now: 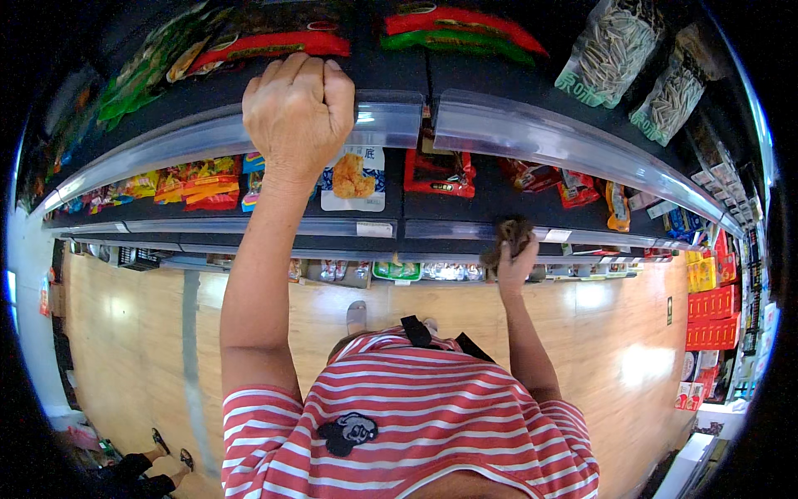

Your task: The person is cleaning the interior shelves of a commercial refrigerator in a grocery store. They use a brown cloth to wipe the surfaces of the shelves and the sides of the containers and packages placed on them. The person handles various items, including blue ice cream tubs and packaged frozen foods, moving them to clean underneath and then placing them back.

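My left hand is raised over the front edge of the upper shelf, knuckles against or just before a red packet. Its fingers curl away from view, so I cannot tell whether they grip anything. Below it, on the lower shelf, lies a white-and-blue snack pouch with a picture of food. Lower and to the right, my right hand holds a dark brown, blurred cloth at the front edge of the lower shelf, beside a price label.
A clear plastic label strip runs along the upper shelf. Bagged sunflower seeds stand at the upper right. Red-and-orange snack packets fill the lower left. Red boxes are stacked at right. Another person's legs show at lower left.
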Tool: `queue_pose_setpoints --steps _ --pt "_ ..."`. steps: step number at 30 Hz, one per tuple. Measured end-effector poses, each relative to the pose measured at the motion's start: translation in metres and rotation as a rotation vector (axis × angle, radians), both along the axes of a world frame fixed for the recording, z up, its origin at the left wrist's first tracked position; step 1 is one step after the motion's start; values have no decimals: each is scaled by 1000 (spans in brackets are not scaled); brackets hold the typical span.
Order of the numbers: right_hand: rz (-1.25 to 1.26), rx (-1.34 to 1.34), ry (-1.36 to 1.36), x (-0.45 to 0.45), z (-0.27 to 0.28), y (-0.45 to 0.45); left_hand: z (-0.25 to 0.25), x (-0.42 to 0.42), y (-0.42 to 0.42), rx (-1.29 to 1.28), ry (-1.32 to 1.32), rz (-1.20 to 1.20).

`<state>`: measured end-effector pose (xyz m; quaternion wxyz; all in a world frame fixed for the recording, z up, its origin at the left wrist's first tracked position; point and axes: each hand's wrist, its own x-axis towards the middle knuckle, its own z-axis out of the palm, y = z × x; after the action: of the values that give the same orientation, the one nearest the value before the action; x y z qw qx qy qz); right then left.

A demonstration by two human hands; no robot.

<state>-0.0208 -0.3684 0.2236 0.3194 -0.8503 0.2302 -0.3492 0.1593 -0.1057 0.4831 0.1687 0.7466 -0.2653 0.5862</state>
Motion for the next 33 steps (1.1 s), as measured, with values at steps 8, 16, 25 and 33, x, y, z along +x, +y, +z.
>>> queue_pose_setpoints --steps 8,16,25,33 --pt "396 -37 37 41 4 89 -4 7 -1 17 -22 35" --pt "517 -55 153 37 8 74 -2 5 0 16 -13 37" --pt "12 78 -104 -4 -25 -21 -1 1 0 43 -23 88" --pt "133 314 -91 2 -10 -10 1 -2 -2 44 23 62"
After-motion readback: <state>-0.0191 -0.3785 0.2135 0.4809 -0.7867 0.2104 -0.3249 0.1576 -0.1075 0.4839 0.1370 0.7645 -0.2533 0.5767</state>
